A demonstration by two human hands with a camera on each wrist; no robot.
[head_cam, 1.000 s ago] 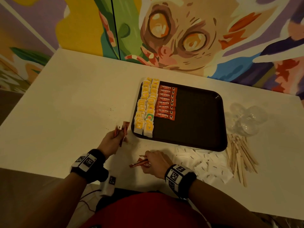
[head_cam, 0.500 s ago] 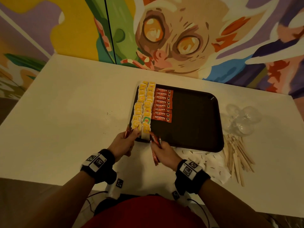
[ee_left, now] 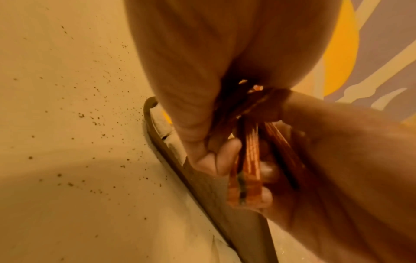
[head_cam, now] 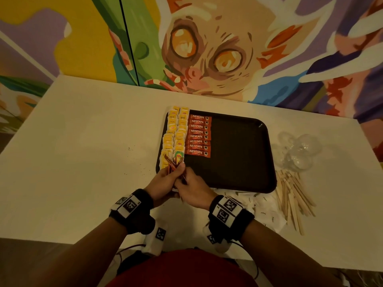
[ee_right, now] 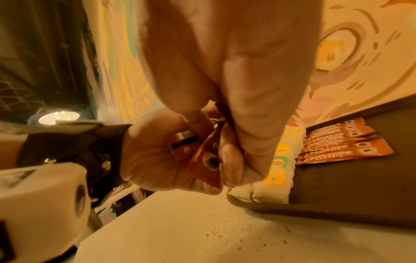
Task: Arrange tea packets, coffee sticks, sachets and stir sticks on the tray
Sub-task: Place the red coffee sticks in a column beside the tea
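Holding a bunch of red foil coffee sticks (head_cam: 176, 165) w/ both hands, we pinch it: left hand (head_cam: 162, 182) & right hand (head_cam: 191, 188) curl round it at the dark rectangular plastic tray's (head_cam: 238, 162) 7 o'clock corner. Yellow paper tea packets (head_cam: 175, 134) line its 9 o'clock edge; pale wooden stir sticks (head_cam: 294, 195) lie at 4 o'clock.

**Colours and patterns on the table**

The tray (head_cam: 238, 154) is black, on a white table (head_cam: 83, 152) flecked with dark specks. Along the tray's left edge lie yellow-and-white tea packets (head_cam: 176, 133), one with a green patch. Beside them, coffee sticks (head_cam: 199, 136) are red-orange with white lettering. White sachets (head_cam: 263, 206) and pale wooden stir sticks (head_cam: 294, 193) lie near the tray's right front corner. The wristbands (head_cam: 132, 210) are black with black-and-white square markers. The wall mural (head_cam: 207, 48) is purple, yellow, green and orange.
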